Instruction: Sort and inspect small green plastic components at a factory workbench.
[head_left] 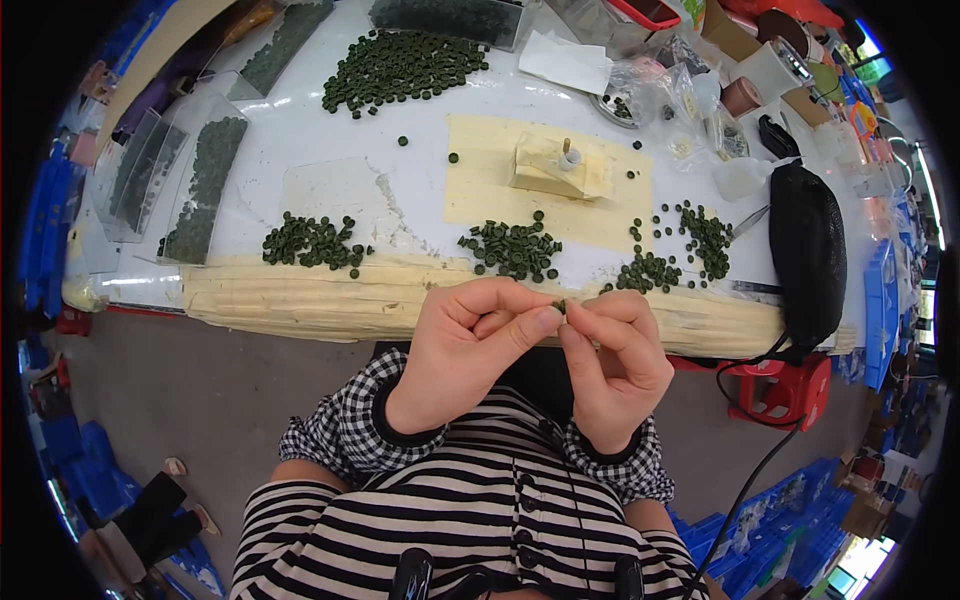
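My left hand (455, 345) and my right hand (618, 365) meet just off the table's front edge. Thumbs and index fingers of both pinch one tiny dark green piece (560, 307), mostly covered by the fingertips. Beyond them lies a heap of small round dark green pieces (512, 248). Similar heaps sit to the left (308, 243) and, on the right, in two clusters, one nearer (648, 272) and one farther (706, 240). A tape-covered block (555, 170) with a short peg and a white knob on top stands on a yellow taped patch (475, 205).
A larger spread of green pieces (400, 70) covers the back of the table. Clear trays of pieces (205, 190) stand at left. At right are tweezers (750, 221), a black pouch (805, 255), plastic bags (680, 105) and a white tissue (565, 63). A red stool (790, 395) is below.
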